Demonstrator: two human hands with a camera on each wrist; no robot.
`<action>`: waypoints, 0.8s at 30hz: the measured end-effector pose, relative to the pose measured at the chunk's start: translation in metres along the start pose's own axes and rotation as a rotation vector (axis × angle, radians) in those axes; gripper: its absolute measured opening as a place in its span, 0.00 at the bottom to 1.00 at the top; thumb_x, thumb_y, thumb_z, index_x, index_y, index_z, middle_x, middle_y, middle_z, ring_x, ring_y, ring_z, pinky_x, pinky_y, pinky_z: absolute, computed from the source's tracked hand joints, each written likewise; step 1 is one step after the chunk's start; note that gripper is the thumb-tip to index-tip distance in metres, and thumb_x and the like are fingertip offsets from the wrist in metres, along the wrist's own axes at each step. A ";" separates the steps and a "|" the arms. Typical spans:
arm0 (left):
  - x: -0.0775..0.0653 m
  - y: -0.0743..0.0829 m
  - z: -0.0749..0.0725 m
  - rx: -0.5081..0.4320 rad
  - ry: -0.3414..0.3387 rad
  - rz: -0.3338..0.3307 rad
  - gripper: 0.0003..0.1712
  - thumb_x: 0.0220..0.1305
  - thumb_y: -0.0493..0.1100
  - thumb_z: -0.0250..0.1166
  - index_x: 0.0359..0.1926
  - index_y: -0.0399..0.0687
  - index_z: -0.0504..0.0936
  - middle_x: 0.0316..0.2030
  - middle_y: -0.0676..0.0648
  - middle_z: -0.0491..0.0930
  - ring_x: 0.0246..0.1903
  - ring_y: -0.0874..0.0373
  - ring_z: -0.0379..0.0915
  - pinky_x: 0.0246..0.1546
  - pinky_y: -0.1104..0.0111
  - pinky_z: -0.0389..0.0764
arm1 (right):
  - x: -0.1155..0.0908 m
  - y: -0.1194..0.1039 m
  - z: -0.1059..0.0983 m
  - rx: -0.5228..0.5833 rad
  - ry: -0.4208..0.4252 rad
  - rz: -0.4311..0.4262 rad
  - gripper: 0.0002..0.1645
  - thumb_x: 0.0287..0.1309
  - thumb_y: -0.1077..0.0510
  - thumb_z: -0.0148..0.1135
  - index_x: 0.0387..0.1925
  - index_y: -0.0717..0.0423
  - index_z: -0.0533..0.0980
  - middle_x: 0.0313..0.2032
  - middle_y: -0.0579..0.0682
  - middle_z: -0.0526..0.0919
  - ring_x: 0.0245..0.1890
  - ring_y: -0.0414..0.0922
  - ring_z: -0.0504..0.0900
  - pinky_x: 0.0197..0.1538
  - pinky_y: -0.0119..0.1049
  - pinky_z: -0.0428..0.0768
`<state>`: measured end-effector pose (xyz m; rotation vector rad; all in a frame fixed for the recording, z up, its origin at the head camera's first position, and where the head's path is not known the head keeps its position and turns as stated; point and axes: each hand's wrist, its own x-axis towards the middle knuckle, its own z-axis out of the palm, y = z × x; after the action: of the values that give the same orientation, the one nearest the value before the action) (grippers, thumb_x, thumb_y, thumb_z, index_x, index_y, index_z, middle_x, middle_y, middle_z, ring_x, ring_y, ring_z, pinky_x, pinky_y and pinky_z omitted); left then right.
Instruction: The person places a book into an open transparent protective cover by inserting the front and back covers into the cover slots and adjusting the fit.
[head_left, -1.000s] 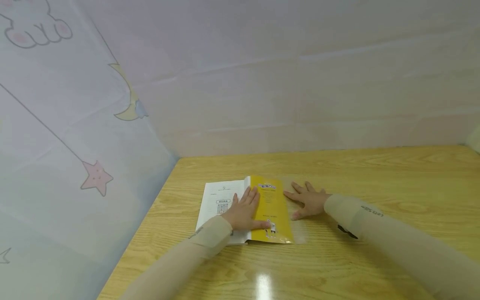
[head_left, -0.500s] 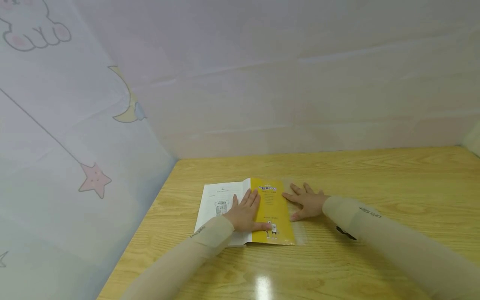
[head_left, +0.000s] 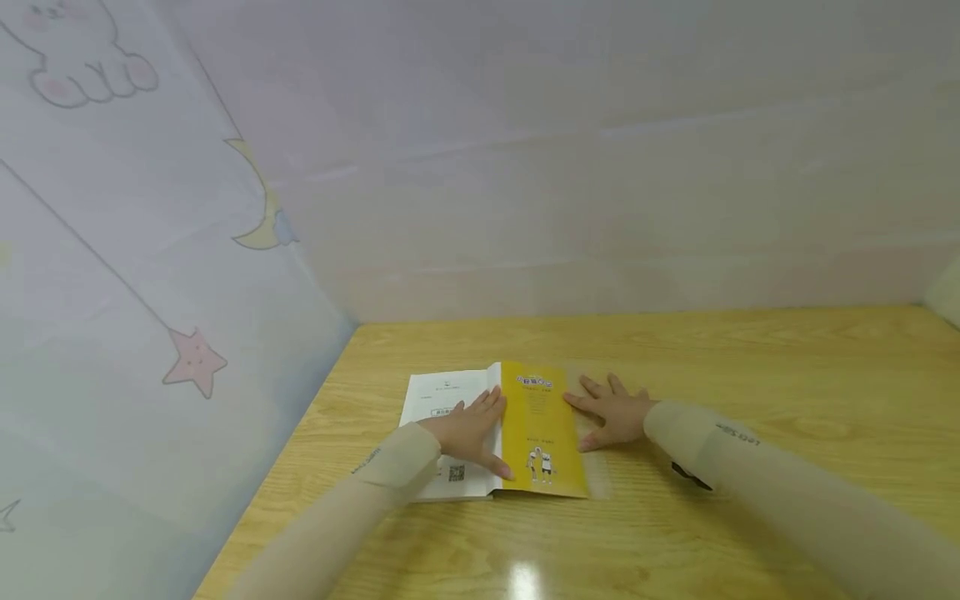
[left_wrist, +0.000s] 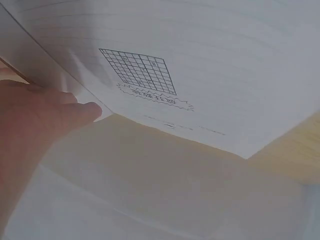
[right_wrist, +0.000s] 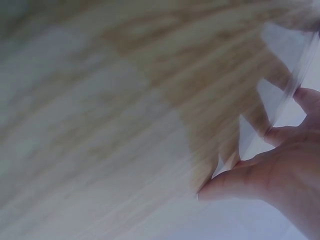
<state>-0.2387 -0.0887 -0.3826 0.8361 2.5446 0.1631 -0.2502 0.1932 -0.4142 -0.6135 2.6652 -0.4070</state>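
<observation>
A book lies spread on the table, its white printed page [head_left: 442, 385] to the left and its yellow cover [head_left: 542, 425] to the right. My left hand [head_left: 468, 433] rests over the fold between them, fingers straight and thumb tip at the yellow edge. In the left wrist view, a number grid [left_wrist: 142, 72] shows on the page near that hand [left_wrist: 42, 107]. Clear plastic film [head_left: 597, 475] sticks out past the cover's right edge. My right hand [head_left: 611, 411] lies on it with fingers spread; the right wrist view shows the fingertips of this hand [right_wrist: 270, 172] touching the shiny film.
The wood-grain table [head_left: 750, 367] reaches back to a pale fabric wall [head_left: 600, 208]. Another fabric wall, printed with a pink star [head_left: 195, 362] and a moon [head_left: 262, 225], stands along the left side. A light reflection shows on the table's front part.
My left hand has slid left, off most of the yellow cover and onto the fold, uncovering the printed figures. My right hand stays at about the same place.
</observation>
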 end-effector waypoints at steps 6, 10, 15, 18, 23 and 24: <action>0.002 0.003 0.005 0.021 0.011 -0.011 0.67 0.51 0.69 0.68 0.76 0.40 0.41 0.76 0.43 0.29 0.74 0.52 0.26 0.70 0.47 0.40 | -0.003 -0.002 -0.002 0.009 0.001 -0.017 0.59 0.51 0.26 0.60 0.75 0.50 0.53 0.75 0.64 0.40 0.69 0.76 0.32 0.54 0.82 0.37; 0.004 0.008 0.008 0.075 0.012 -0.036 0.68 0.51 0.71 0.67 0.77 0.41 0.42 0.76 0.43 0.31 0.74 0.52 0.27 0.70 0.49 0.41 | -0.004 -0.004 -0.004 0.025 -0.011 -0.029 0.58 0.52 0.27 0.61 0.75 0.51 0.53 0.74 0.65 0.39 0.68 0.76 0.32 0.54 0.82 0.36; 0.003 0.013 0.006 0.137 0.012 -0.050 0.67 0.52 0.73 0.65 0.76 0.40 0.42 0.76 0.42 0.32 0.74 0.51 0.28 0.70 0.48 0.41 | -0.003 -0.002 -0.004 0.027 -0.009 -0.032 0.59 0.51 0.27 0.61 0.75 0.51 0.53 0.74 0.65 0.38 0.68 0.76 0.31 0.54 0.82 0.36; 0.002 0.016 0.006 0.156 0.014 -0.055 0.67 0.52 0.73 0.64 0.76 0.40 0.42 0.76 0.42 0.32 0.74 0.51 0.28 0.70 0.48 0.42 | -0.003 -0.002 -0.005 0.035 -0.013 -0.025 0.59 0.51 0.27 0.61 0.75 0.51 0.53 0.74 0.65 0.38 0.68 0.76 0.31 0.54 0.82 0.35; 0.003 0.018 0.008 0.157 0.016 -0.070 0.67 0.51 0.73 0.65 0.76 0.40 0.43 0.76 0.43 0.33 0.74 0.51 0.28 0.70 0.48 0.41 | -0.004 -0.005 -0.007 0.057 -0.025 -0.025 0.57 0.52 0.30 0.64 0.74 0.53 0.54 0.74 0.67 0.38 0.68 0.77 0.31 0.53 0.82 0.35; 0.003 0.019 0.008 0.155 0.016 -0.075 0.67 0.51 0.73 0.65 0.76 0.40 0.43 0.76 0.43 0.33 0.74 0.52 0.28 0.70 0.49 0.41 | -0.004 -0.005 -0.007 0.058 -0.027 -0.025 0.57 0.52 0.30 0.64 0.75 0.53 0.54 0.74 0.66 0.38 0.68 0.77 0.31 0.53 0.82 0.35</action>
<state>-0.2268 -0.0717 -0.3865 0.7976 2.6248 -0.0513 -0.2485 0.1923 -0.4053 -0.6303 2.6124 -0.4778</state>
